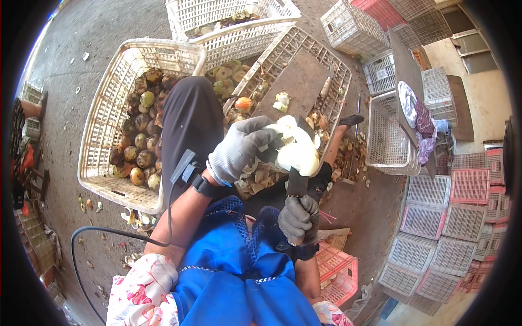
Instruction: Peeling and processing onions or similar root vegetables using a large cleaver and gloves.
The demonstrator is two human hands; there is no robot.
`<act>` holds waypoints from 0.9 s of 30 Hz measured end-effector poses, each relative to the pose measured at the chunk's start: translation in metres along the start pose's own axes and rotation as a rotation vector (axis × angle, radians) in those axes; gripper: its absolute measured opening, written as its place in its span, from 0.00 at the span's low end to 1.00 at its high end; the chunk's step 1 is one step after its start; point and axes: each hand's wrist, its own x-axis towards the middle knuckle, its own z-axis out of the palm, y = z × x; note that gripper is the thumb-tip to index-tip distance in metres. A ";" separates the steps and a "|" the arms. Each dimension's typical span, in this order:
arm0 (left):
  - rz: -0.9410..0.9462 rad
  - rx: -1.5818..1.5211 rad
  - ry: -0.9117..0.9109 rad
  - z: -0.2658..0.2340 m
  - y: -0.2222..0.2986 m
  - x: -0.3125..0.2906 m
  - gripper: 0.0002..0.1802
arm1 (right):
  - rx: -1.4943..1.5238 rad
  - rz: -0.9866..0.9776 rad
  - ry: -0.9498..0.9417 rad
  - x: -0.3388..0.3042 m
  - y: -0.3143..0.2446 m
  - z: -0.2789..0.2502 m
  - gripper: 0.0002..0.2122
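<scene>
Above a littered floor (65, 114) near stacked crates (458, 217), the left hand (243, 149) grips pale produce (300, 156), the right hand (299, 218) a knife (297, 185).

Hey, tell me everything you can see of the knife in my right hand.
The knife has a broad, dark, metal-looking blade and a brown handle, seemingly wood, whose end shows below the gloved right hand wrapped around it. It points away from the body. A white piece in the left hand hides the blade's middle; its far end seems to show beyond. How deep any cut goes can't be told.
</scene>
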 end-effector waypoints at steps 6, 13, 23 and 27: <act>-0.202 -0.549 0.178 0.011 -0.037 0.007 0.13 | 0.081 0.081 -0.314 0.018 -0.004 0.009 0.21; -0.343 0.245 -0.044 0.003 -0.045 0.006 0.21 | 0.266 -0.120 -0.323 0.006 -0.005 0.017 0.15; -0.238 0.472 0.138 -0.002 -0.031 0.004 0.08 | 0.282 -0.263 -0.520 -0.070 -0.036 0.017 0.16; -0.107 0.037 0.268 0.008 0.007 0.008 0.13 | 0.144 -0.523 -0.567 -0.163 -0.037 0.021 0.26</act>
